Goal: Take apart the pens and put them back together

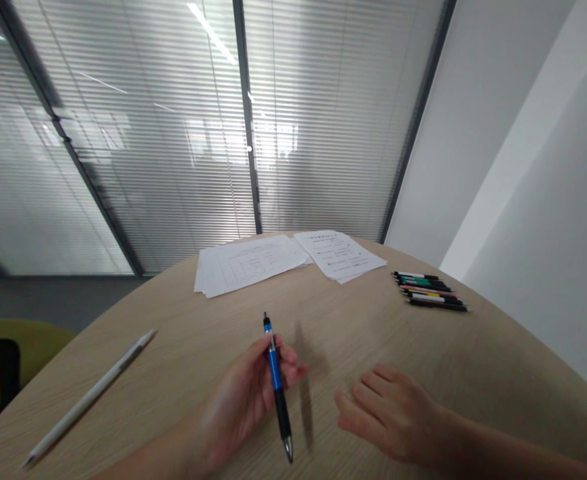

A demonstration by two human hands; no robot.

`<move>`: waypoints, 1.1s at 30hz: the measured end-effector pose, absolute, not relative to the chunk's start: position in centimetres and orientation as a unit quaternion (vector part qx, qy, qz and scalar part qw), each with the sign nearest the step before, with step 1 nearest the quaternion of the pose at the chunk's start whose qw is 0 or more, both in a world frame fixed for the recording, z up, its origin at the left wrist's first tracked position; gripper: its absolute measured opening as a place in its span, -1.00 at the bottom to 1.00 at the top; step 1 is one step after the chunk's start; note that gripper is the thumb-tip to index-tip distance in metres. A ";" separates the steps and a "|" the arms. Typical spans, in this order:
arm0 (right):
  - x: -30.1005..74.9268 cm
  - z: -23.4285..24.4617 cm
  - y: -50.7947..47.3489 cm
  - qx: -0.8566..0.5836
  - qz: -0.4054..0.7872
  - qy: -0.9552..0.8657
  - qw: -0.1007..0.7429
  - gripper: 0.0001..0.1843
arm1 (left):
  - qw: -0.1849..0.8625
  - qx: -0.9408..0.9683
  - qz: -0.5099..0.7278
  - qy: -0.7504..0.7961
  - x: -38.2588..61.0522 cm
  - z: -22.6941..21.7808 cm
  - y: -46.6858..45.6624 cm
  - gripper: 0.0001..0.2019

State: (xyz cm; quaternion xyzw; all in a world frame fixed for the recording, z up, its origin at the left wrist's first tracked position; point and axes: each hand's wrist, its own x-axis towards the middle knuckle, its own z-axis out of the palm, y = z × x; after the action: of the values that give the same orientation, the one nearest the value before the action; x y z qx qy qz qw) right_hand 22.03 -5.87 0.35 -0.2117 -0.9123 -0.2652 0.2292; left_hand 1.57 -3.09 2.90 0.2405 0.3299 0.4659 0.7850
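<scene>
My left hand [253,393] is closed, palm up, around a blue mechanical-pencil-like pen [275,370]. The pen has a black rubber grip and a silver tip that points down toward me, while its black end points away. Thumb and fingers pinch its upper barrel above the table. To the right, my right hand [393,413] rests palm down near the tabletop, its fingers loosely curled together. I see nothing in it; its palm side is hidden.
On the round wooden table [183,373] lie a long white stick-like pencil [91,395] at left, a paper stack [248,263], printed sheets [341,255] and a row of several pens [428,291] at right. A green chair [33,340] stands at left, beyond the edge.
</scene>
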 end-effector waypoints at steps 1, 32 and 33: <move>22.1 0.3 -5.8 -0.218 -0.264 -0.911 0.229 -0.86 | 0.785 0.233 0.474 0.323 1.4 3.2 -2.9 -0.69; 26.0 -2.3 -0.4 -0.467 -0.065 -0.849 0.239 -0.77 | 0.868 0.167 0.427 0.189 0.3 3.7 -2.2 -0.51; 26.0 -2.3 -0.4 -0.464 -0.064 -0.851 0.236 -0.76 | 0.867 0.166 0.429 0.189 0.4 3.7 -2.2 -0.50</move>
State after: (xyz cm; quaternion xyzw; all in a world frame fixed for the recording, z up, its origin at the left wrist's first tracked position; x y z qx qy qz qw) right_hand 25.99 -0.40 -2.29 -0.4645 -0.8510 -0.0641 0.2364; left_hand 0.37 -2.19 3.66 0.1659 0.1891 0.4295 0.8673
